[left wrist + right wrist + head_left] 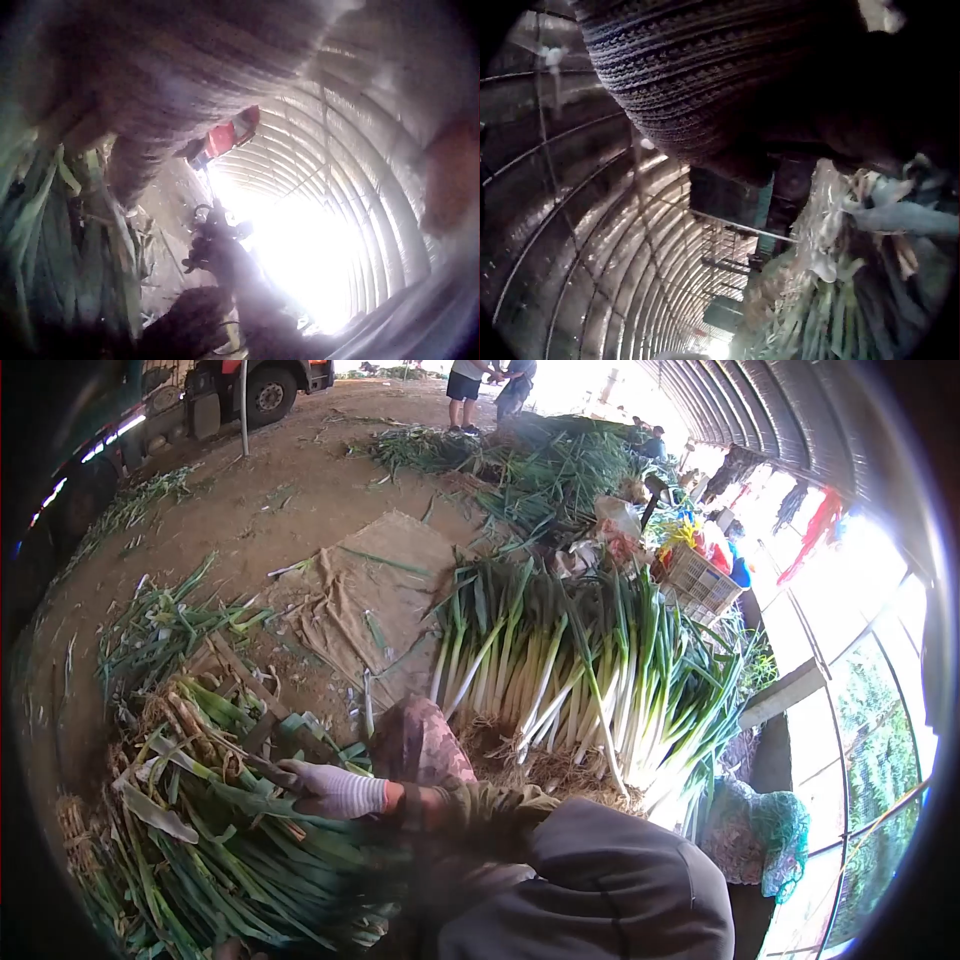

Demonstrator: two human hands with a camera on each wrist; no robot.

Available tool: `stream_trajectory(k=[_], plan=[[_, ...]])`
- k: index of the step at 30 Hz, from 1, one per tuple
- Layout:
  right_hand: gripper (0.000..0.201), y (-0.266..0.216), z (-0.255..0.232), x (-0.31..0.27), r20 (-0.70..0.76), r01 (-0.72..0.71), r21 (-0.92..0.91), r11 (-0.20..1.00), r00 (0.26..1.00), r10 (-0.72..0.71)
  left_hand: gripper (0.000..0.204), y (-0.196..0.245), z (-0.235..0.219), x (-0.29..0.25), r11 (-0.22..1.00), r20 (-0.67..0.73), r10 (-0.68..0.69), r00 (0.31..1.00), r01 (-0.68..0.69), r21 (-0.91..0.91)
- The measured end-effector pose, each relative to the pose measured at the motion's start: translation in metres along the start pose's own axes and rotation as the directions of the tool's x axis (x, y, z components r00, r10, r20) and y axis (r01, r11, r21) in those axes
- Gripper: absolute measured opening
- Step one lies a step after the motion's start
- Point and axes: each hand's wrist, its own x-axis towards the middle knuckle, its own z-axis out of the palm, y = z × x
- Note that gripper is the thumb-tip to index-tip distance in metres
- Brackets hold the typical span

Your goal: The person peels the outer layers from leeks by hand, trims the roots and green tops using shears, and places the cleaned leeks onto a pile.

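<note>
My right hand [335, 788], in a striped knit glove, reaches across from the right over a pile of leeks [250, 860]. Its fingers grip a dark, flat, blade-like piece [268, 768] angled over the leaves. In the right wrist view the gloved right hand [697, 82] fills the top, with dry leek roots [821, 210] and a pale leaf [907, 219] below. My left hand [180, 75] is a blurred striped glove in the left wrist view, its fingers bent down beside green leek leaves [75, 247]. I cannot tell whether it holds one.
Beyond a camouflage-clad knee [425, 745], leeks with white stems [560, 670] stand in a dense row. A brown cloth [370, 600] lies on the dirt ground, before more leek greens [560, 470]. A plastic crate [700, 580], a green net bag [770, 840], a truck [250, 395] and people [468, 390] surround this.
</note>
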Motion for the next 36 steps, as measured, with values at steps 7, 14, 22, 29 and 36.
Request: stream_trajectory(k=[7,14,22,29,36], plan=[[0.059,0.011,0.114,-0.012,0.004,0.132,-0.285,0.949,0.991,-0.136,0.048,0.020,-0.047,-0.028,0.650,-0.043,-0.085,0.995,0.022,-0.760],[0.091,0.022,0.109,-0.075,0.198,0.181,-0.297,0.937,0.972,-0.125,0.023,0.028,-0.002,0.003,0.013,-0.083,-0.440,0.894,-0.086,-0.996],[0.082,0.028,0.049,-0.088,0.073,0.021,-0.440,0.898,0.997,0.013,0.029,0.057,-0.002,0.060,0.208,-0.194,-0.259,0.946,-0.142,-0.968],[0.033,0.037,0.000,-0.086,-0.019,-0.178,0.045,0.983,0.984,0.179,0.057,-0.010,0.002,0.124,0.785,-0.545,-0.411,0.731,-0.020,-0.619],[0.043,0.024,0.005,-0.082,0.173,-0.267,0.002,0.964,0.949,0.262,0.063,-0.062,-0.001,0.223,0.772,-0.448,-0.563,0.694,0.248,-0.586]])
